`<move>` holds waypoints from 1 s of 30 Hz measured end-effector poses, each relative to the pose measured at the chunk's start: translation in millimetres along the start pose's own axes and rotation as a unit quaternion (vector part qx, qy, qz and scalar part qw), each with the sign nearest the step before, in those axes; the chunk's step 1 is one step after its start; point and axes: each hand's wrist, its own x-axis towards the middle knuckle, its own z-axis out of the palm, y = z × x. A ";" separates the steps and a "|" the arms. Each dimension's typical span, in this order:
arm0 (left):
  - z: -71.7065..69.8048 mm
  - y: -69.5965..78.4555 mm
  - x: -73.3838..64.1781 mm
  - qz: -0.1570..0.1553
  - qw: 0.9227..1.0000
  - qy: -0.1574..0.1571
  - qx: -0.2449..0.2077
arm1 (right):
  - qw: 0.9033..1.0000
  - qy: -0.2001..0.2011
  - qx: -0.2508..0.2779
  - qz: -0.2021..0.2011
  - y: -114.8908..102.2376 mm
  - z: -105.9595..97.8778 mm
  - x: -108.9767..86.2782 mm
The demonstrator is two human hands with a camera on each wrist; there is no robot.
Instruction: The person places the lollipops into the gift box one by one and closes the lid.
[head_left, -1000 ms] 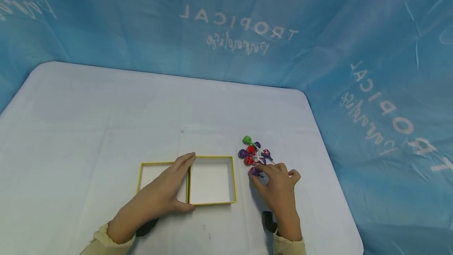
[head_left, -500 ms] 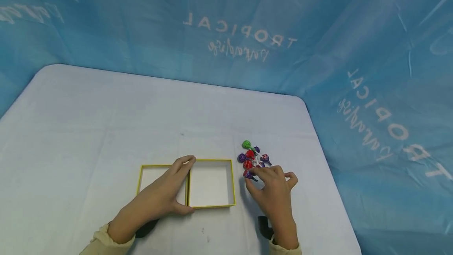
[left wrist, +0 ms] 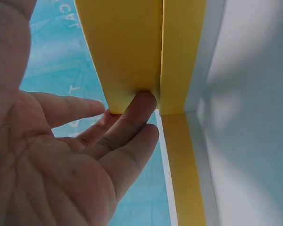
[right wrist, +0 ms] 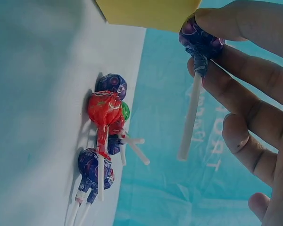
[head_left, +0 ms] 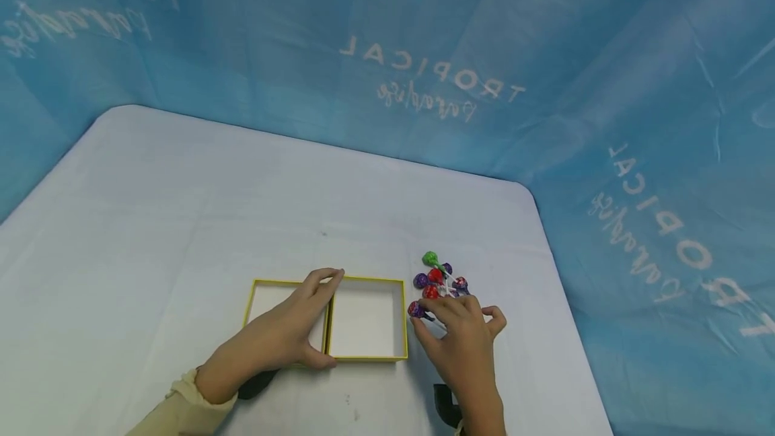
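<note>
My right hand [head_left: 466,345] pinches a lollipop in a purple and red wrapper [head_left: 415,309] between thumb and fingertips. In the right wrist view, the white stick of this lollipop [right wrist: 200,44] points away from the raised ball. Two shallow white trays with yellow edges stand side by side, the right tray [head_left: 368,318] bare inside and the left tray [head_left: 269,297] partly covered by my forearm. Over their shared border my left hand [head_left: 281,332] grips them, fingers at the far edge and thumb at the near one. Its fingertips [left wrist: 144,103] press against a yellow wall in the left wrist view.
Just right of the trays lies a small heap of lollipops, with a green one [head_left: 430,258], red ones [head_left: 431,293] and purple ones [head_left: 420,280]. White cloth [head_left: 230,207] covers the table. Blue printed curtains [head_left: 290,79] hang behind it and along the right side.
My right hand has drawn the purple and red lollipop leftward from the heap, toward the right tray. The left hand keeps its grip on the trays. The head view has shifted slightly.
</note>
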 end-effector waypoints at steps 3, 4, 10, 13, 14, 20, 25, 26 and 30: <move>0.1 0.2 2.7 -0.003 1.000 -0.005 0.001 | 1.000 0.004 -0.002 -0.001 -0.2 -2.0 -0.7; 0.2 0.1 3.5 -0.002 1.000 -0.005 0.004 | 1.000 0.004 0.001 -0.002 -0.6 -2.7 -0.4; 2.2 -1.3 5.9 0.012 0.999 0.003 0.032 | 0.999 0.005 0.031 -0.020 -7.3 -5.2 2.8; 2.5 -1.9 6.2 0.015 0.999 0.004 0.038 | 0.999 0.008 0.040 -0.033 -10.8 -5.4 4.8; 2.5 -1.9 6.1 0.015 0.999 0.003 0.037 | 0.998 0.008 0.043 -0.037 -11.8 -5.2 5.3; 1.6 -2.0 5.0 0.022 0.999 0.006 0.039 | 0.997 -0.012 0.058 -0.056 -22.1 -2.3 8.3; 0.9 -1.5 4.8 0.035 0.998 0.012 0.048 | 0.994 -0.026 0.074 -0.074 -31.4 -0.4 9.1; 0.8 -1.5 4.6 0.036 0.998 0.013 0.049 | 0.993 -0.028 0.077 -0.079 -33.2 -0.2 9.4; 0.4 -1.7 3.7 0.037 0.998 0.016 0.049 | 0.991 -0.038 0.089 -0.096 -40.2 1.6 11.5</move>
